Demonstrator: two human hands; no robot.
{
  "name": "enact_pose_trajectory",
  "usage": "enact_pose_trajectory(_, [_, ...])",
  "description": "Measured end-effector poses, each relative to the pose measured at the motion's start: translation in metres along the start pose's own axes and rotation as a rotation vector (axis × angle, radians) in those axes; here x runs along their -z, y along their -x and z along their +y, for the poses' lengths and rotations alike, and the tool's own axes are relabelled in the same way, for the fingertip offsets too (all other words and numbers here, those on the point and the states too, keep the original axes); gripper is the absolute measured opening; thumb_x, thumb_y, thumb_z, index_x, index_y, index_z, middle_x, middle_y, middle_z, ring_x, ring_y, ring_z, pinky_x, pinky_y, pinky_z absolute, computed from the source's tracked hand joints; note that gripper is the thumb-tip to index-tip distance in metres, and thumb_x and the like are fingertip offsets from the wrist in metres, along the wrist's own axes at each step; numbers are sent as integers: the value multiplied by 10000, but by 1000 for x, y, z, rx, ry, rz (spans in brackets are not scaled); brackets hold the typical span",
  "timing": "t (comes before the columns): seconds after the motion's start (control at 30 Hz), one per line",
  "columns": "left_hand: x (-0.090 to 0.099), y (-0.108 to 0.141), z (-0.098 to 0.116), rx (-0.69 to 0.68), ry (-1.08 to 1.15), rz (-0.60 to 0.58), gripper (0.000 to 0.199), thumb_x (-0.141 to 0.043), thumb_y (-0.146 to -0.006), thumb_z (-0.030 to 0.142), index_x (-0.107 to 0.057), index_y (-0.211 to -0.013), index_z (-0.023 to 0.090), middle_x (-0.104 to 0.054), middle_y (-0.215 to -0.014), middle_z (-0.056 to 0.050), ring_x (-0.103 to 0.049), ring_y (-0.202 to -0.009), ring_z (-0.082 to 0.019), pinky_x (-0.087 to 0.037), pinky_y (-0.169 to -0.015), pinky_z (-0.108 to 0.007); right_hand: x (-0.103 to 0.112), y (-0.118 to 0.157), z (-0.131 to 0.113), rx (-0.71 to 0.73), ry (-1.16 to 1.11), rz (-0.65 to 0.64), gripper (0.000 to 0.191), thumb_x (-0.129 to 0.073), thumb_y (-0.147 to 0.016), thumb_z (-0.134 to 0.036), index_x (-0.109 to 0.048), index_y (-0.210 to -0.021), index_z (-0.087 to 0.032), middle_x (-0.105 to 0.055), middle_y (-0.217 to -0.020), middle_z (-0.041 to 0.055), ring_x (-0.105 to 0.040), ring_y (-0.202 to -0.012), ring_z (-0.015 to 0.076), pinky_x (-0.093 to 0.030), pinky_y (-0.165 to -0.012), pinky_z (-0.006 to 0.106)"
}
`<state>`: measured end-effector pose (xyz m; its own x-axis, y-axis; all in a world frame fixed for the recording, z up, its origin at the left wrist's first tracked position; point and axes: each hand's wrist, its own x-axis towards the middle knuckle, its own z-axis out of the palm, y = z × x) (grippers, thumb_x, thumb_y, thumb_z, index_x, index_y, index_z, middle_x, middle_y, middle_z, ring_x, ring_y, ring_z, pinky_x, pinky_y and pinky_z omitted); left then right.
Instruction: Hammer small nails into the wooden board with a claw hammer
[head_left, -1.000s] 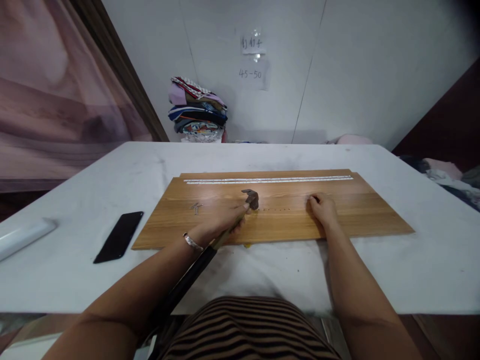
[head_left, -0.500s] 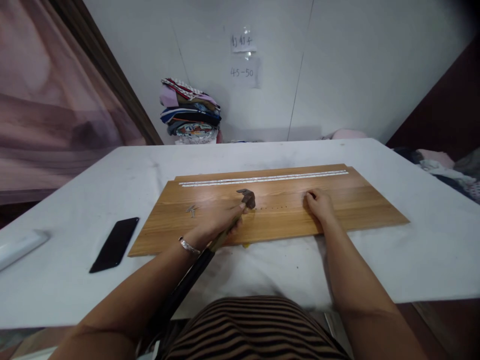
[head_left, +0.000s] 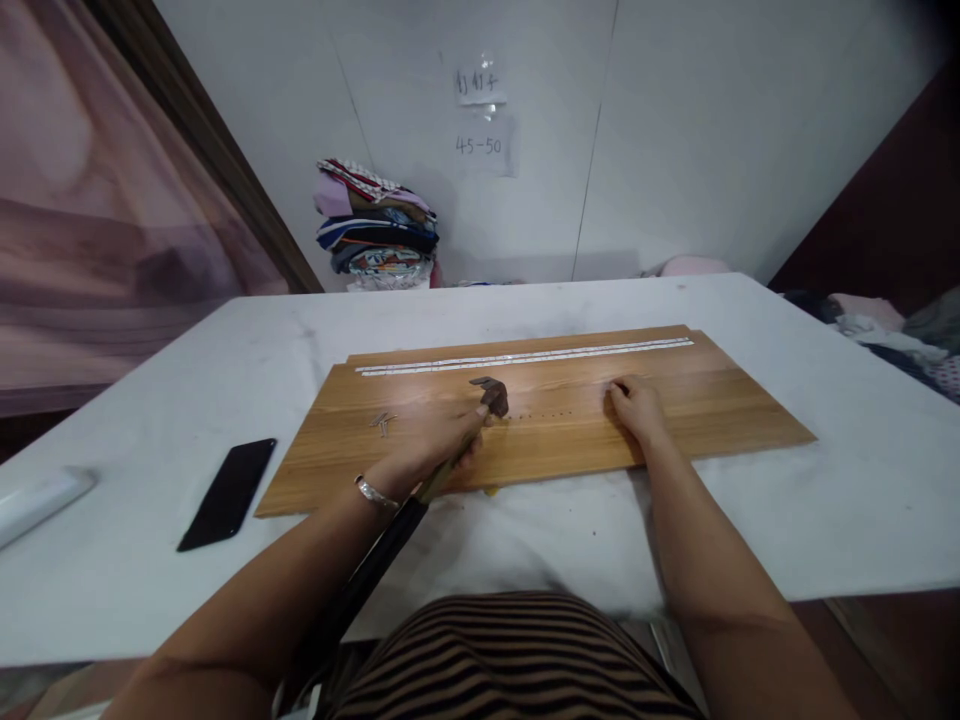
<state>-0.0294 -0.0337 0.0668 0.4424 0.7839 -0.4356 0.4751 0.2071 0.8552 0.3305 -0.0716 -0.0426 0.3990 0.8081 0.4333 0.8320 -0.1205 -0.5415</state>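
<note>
A wooden board (head_left: 540,440) lies on the white table. My left hand (head_left: 448,440) is closed round the handle of a hammer (head_left: 493,396) near its head, which rests on or just over the board's middle. A row of small dark dots (head_left: 551,415) runs right from the hammer head. My right hand (head_left: 636,405) rests on the board right of the row, its fingers pinched together; what they hold, if anything, is too small to name. Several loose nails (head_left: 384,422) lie on the board's left part. Two white measuring strips (head_left: 525,357) run along the far side.
A black phone (head_left: 229,493) lies left of the board on the table (head_left: 135,560). Further left is a white object (head_left: 45,500). Folded clothes (head_left: 379,225) are stacked behind the table's far edge. Paper notes (head_left: 480,145) hang on the wall.
The view has shifted very slightly. Both hands and the hammer hold the same places on the board.
</note>
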Motion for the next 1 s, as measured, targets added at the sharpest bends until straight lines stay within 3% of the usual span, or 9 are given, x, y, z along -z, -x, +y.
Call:
enact_pose_trajectory(0.4, [-4, 8, 8, 68, 23, -5, 350, -409, -1004, 471, -597, -1017, 176, -549, -582, 43, -455, -386, -81, -337, -381, -185, 1, 1, 0, 10, -4, 17, 256, -495, -825, -295, -732, -805, -200, -760, -910, 121, -646, -885, 261, -497, -852, 378])
enact_pose_trajectory(0.57, [-1, 1, 3, 4, 9, -4, 367, -425, -989, 502, -605, -997, 183, -559, -577, 39, -455, -386, -87, -349, -388, -195, 0, 1, 2, 6, 0, 7, 254, -501, -824, -300, -736, -815, -203, -756, -904, 117, -637, -874, 260, -493, -848, 380])
enact_pose_trajectory(0.77, [0, -2, -6, 37, 32, -13, 392, -486, -956, 548, -628, -1000, 185, -573, -602, 32, -468, -399, -88, -349, -392, -205, 0, 0, 2, -3, 7, -10, 269, -491, -829, -298, -739, -828, -193, -752, -925, 130, -644, -894, 270, -494, -848, 388])
enact_pose_trajectory(1.0, [2, -2, -2, 4, 16, 3, 386, -455, -970, 550, -615, -999, 200, -567, -587, 37, -452, -385, -88, -335, -380, -203, 1, 0, 0, -9, 11, -5, 269, -490, -826, -305, -733, -811, -190, -756, -921, 136, -649, -896, 273, -494, -870, 397])
